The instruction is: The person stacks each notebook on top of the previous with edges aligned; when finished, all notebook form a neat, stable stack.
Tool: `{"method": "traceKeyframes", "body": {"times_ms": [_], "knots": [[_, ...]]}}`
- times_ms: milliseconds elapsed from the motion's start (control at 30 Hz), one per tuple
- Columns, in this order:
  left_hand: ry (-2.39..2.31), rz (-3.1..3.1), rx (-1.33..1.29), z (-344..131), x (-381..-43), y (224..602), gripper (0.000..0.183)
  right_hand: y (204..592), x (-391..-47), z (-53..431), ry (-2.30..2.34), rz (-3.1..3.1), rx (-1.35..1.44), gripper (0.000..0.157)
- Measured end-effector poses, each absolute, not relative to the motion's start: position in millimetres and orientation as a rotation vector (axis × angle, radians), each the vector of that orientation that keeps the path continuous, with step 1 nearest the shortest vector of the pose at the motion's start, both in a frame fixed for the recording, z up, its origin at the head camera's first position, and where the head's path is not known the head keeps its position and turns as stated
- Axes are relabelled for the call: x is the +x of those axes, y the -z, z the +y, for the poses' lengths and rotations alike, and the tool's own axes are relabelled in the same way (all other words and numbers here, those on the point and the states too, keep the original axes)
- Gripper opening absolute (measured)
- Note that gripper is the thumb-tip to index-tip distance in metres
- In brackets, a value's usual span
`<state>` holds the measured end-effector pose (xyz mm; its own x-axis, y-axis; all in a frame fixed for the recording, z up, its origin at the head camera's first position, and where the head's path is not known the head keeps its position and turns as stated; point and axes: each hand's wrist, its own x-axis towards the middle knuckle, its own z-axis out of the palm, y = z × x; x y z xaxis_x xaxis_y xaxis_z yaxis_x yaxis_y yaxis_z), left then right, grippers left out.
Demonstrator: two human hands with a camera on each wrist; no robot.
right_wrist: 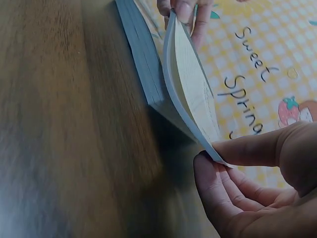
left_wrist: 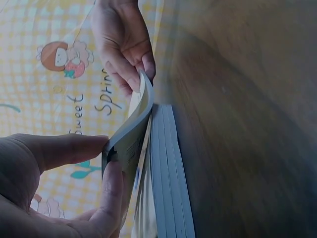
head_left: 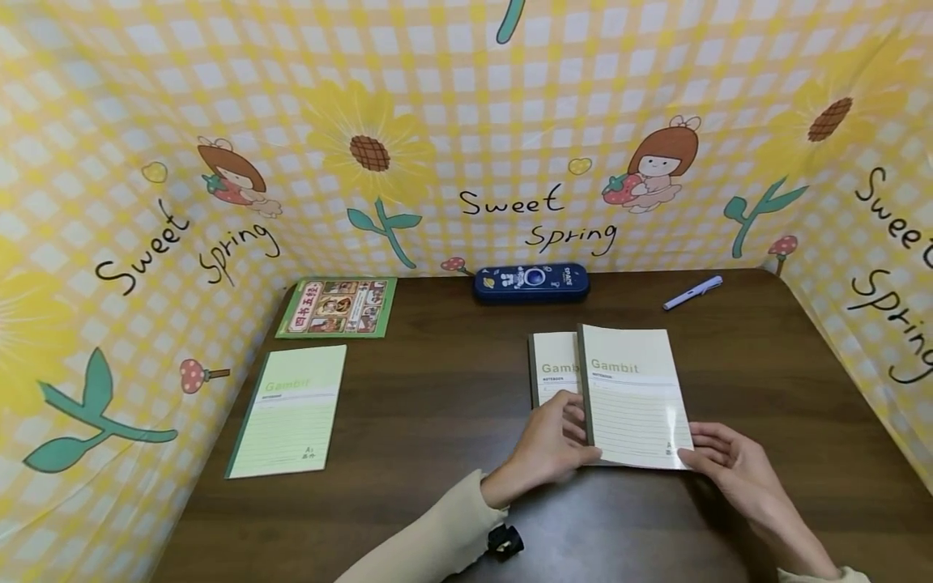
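A cream Gambit notebook is held between both hands over the right part of the table. Its lower left corner is pinched by my left hand, thumb on the cover and fingers underneath. At the lower right corner, my right hand grips it between thumb and fingers. Beneath and slightly left lies a stack of matching notebooks, mostly covered by the held one. Both wrist views show the held notebook bowed, its near edge raised above the stack.
Another Gambit notebook lies at the left, below a green-bordered picture book. A navy pencil case stands along the back edge, and a lavender pen lies at the back right. Checked cloth walls the table on three sides.
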<state>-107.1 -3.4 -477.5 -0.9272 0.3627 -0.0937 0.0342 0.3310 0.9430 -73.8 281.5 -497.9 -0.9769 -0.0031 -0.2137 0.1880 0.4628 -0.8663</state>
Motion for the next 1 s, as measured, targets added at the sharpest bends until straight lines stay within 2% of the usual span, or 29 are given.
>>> {"method": "traceKeyframes", "body": {"times_ms": [400, 633, 1000], "knots": [[-1.551, 2.492, 0.322, -34.6, -105.8, 480.9, 0.049, 489.9, -84.0, 244.1, 1.582, 2.578, 0.023, 0.045], [-1.508, 2.575, 0.315, -44.1, -106.4, 480.3, 0.043, 488.9, -88.1, 234.8, 1.608, 2.569, -0.049, 0.048], [-1.373, 2.672, 0.321, -51.9, -104.7, 485.5, 0.054, 494.5, -86.3, 227.8, 1.397, 2.827, -0.159, 0.041]]}}
